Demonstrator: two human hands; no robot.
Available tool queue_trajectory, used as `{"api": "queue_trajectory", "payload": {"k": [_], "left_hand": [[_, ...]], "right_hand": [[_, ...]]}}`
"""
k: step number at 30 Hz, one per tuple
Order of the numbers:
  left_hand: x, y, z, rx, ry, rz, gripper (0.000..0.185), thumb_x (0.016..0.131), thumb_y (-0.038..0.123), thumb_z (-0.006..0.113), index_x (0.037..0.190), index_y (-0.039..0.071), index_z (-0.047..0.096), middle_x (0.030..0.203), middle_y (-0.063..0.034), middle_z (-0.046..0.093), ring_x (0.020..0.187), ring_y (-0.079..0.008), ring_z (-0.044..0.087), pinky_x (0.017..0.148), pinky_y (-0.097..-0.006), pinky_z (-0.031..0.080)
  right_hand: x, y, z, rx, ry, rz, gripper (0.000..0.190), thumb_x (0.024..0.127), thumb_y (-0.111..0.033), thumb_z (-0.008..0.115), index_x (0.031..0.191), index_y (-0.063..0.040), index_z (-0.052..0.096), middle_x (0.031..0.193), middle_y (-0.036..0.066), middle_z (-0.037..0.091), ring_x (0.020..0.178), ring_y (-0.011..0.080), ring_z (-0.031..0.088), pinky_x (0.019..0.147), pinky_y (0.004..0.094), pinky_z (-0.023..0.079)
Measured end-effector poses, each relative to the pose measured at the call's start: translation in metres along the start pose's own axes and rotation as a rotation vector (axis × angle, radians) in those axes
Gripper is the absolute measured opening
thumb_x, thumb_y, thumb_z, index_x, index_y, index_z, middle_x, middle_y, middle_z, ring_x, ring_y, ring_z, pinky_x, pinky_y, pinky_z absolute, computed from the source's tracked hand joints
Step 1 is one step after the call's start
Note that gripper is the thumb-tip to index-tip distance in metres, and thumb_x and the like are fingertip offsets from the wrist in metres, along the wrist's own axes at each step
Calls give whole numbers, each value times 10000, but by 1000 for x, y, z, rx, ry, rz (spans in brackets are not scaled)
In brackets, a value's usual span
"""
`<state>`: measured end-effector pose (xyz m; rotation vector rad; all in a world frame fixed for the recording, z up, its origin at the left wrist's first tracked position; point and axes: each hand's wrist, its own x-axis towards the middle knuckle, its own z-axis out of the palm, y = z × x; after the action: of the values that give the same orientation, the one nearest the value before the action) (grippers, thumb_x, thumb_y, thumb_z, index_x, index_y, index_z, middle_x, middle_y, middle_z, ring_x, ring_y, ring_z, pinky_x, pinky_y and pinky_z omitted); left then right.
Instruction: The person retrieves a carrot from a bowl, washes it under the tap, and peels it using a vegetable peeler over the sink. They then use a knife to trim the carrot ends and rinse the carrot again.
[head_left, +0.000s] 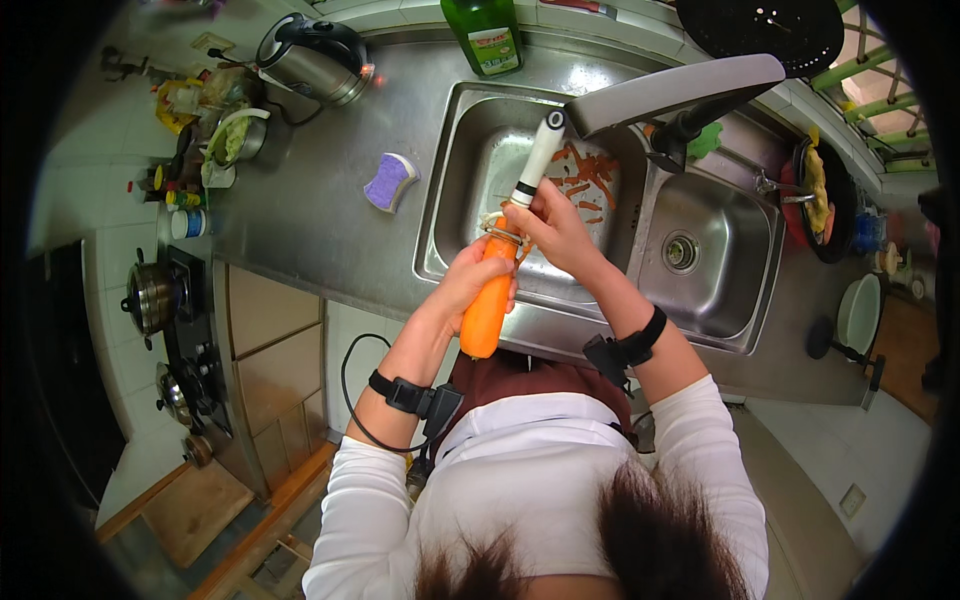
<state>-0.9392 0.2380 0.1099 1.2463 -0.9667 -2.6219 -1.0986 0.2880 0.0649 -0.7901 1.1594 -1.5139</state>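
My left hand (472, 277) is closed around an orange carrot (484, 319), whose thick end points towards my body over the sink's front edge. A peeler with a white handle (541, 156) is in my right hand (553, 226), its head lying across the upper part of the carrot. A strip of peel (524, 252) hangs beside the peeler head. Below the hands is the larger stainless steel sink basin (480, 135), with several orange peel strips (592, 169) on its floor at the right. My right fingers partly cover the peeler near its head.
Left of the basin lies a purple sponge (388, 183). An electric kettle (319, 64) and a green bottle (484, 37) stand behind. The faucet (667, 142), with a broad grey piece (675, 94), reaches over the basin. A smaller basin (712, 247) adjoins on the right.
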Motion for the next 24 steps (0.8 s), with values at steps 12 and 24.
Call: {"api": "queue_trajectory", "payload": {"k": [12,24], "left_hand": [[-7,0,-37,-288,-61,10,331,918,274,565,1155,59,479,883,-69,529,678,-184,570,550,-309,521],[19,-8,-61,-320,-53,48,439,991,445,408,1090,47,566,866,-118,618,592,-221,599,530,-328,513]], "right_hand": [[12,24,-65,-306,236,-29,255,907,-162,629,1093,-14,534,889,41,640,782,115,624,662,252,498],[-13,-2,44,97,-10,77,246,916,-130,627,1096,-17,502,954,27,592,812,82,570,689,251,483]]}}
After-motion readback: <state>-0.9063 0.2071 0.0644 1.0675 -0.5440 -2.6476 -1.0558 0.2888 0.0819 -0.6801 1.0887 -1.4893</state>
